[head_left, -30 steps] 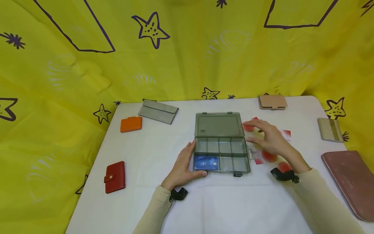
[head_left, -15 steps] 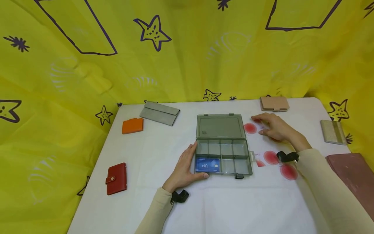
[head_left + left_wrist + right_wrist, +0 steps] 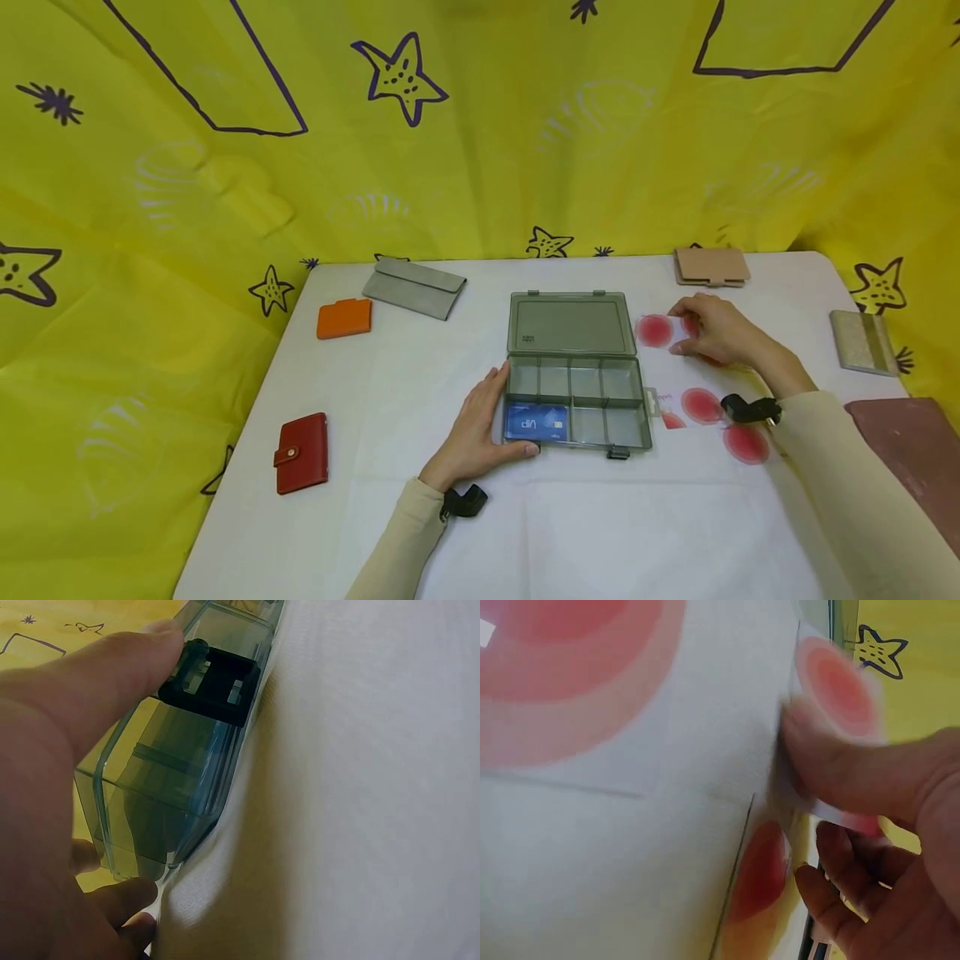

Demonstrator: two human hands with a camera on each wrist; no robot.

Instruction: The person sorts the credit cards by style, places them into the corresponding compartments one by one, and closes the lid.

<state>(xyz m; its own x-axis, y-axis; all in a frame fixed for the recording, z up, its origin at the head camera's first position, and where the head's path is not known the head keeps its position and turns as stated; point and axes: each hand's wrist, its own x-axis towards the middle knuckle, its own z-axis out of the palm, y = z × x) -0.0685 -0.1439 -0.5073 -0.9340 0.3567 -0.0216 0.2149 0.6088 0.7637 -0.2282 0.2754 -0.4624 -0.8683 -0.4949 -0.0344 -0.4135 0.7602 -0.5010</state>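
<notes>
A translucent grey-green compartment box [image 3: 573, 323] lies with its lid laid back on the white table, and a blue VIP card [image 3: 536, 422] fills its front left section. Along the box's left wall rest the fairly straight fingers of my left hand [image 3: 474, 435], the thumb at the front edge. In the left wrist view the thumb [image 3: 142, 664] touches near the dark latch [image 3: 214, 684]. Right of the lid, my right hand [image 3: 726, 335] pinches a white card with red circles [image 3: 656, 331]; the thumb [image 3: 832, 761] lies across it in the right wrist view.
More cards with red circles [image 3: 701, 406] lie right of the box. Around the table are a red snap wallet [image 3: 302, 454], an orange card holder [image 3: 344, 318], a grey pouch [image 3: 415, 287], a tan wallet [image 3: 712, 267], a beige holder [image 3: 862, 342] and a mauve case [image 3: 903, 446].
My right hand has moved right and away from the box's edge, first reaching over the far cards and now pinching one of them. My left hand stays against the box.
</notes>
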